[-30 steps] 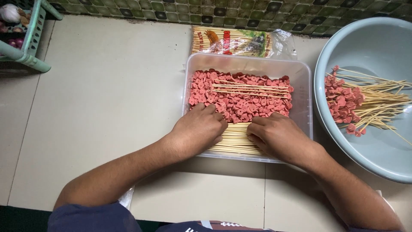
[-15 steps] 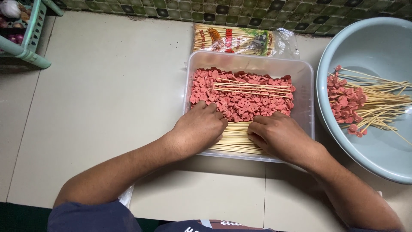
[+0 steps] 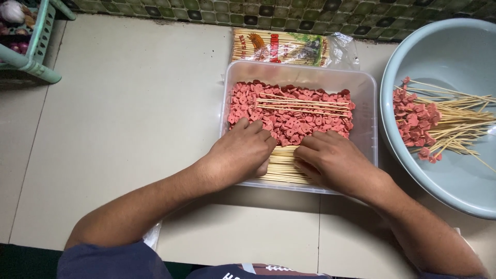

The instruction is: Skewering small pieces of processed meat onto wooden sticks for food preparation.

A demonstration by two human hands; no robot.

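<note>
A clear plastic tub on the floor holds a heap of pink sausage slices with a few bamboo skewers lying across it. A row of bare skewers lies along its near side. My left hand rests inside the tub on those skewers, its curled fingertips touching the edge of the slices. My right hand lies beside it, fingers bent down over the skewers next to the slices. What the fingers pinch is hidden under both hands.
A pale blue basin at the right holds several skewers loaded with pink slices. A printed packet of skewers lies behind the tub by the tiled wall. A green plastic basket stands at the far left.
Both hands stay in the same spot at the near side of the tub; only the fingers shift slightly.
</note>
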